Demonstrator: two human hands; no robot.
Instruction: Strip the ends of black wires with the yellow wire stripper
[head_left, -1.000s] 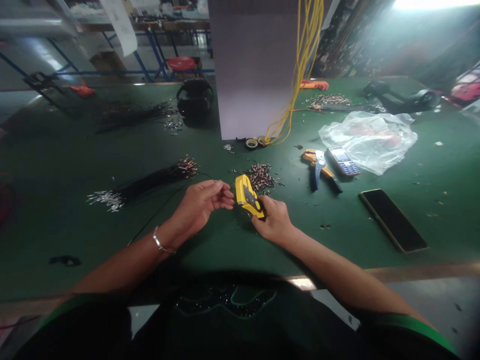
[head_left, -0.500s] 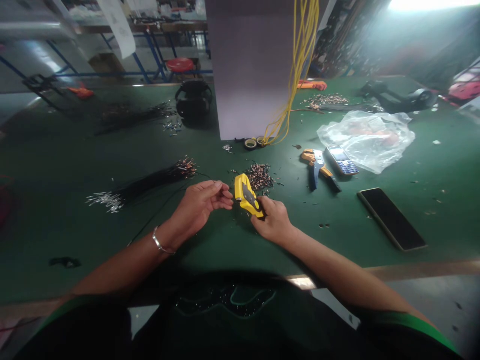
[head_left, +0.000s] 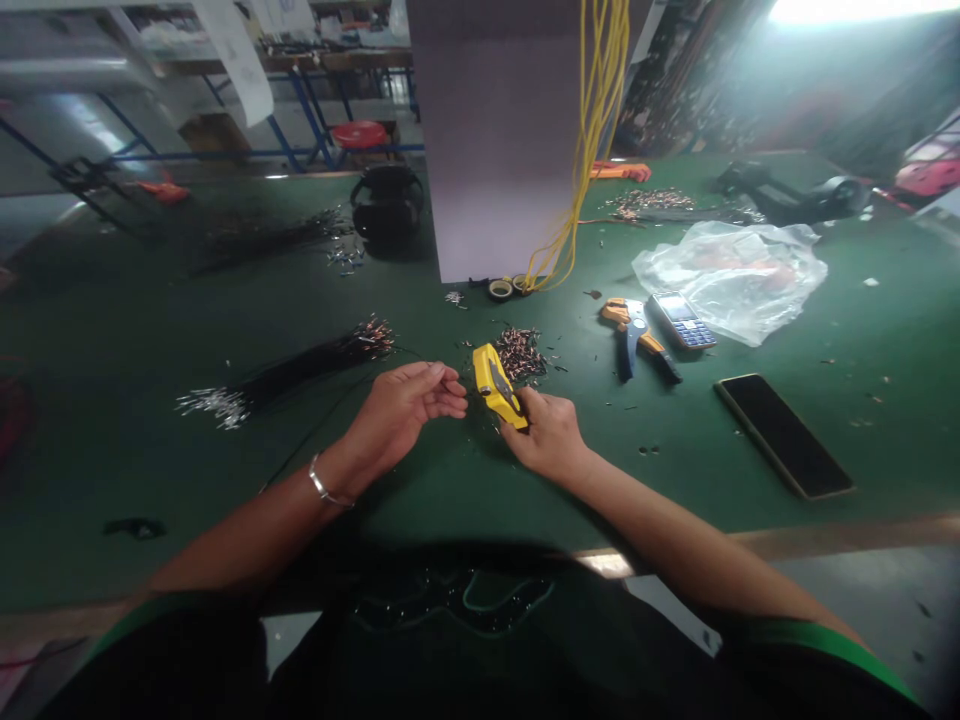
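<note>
My right hand [head_left: 551, 435] is closed round the handles of a yellow wire stripper [head_left: 491, 375], whose head points up and to the left. My left hand [head_left: 409, 410], with a silver bracelet at the wrist, is pinched just left of the tool's head. A thin black wire [head_left: 315, 425] runs along the forearm and passes behind this hand; its end at the fingertips is too small to make out. Beyond the tool lies a pile of short copper-and-black wire bits [head_left: 521, 352]. To the left rests a bundle of black wires [head_left: 300, 372] with bared ends.
Right of my hands lie an orange-and-blue hand tool [head_left: 636, 335], a keypad phone [head_left: 682, 320], a smartphone [head_left: 784, 435] and a clear plastic bag [head_left: 735, 280]. Yellow wires [head_left: 600, 120] hang before a grey upright panel [head_left: 502, 150], with tape rolls [head_left: 501, 289] at its foot.
The yellow wire stripper has tilted and shifted slightly right in my right hand. My left hand has stayed almost still, and the view has moved a little.
</note>
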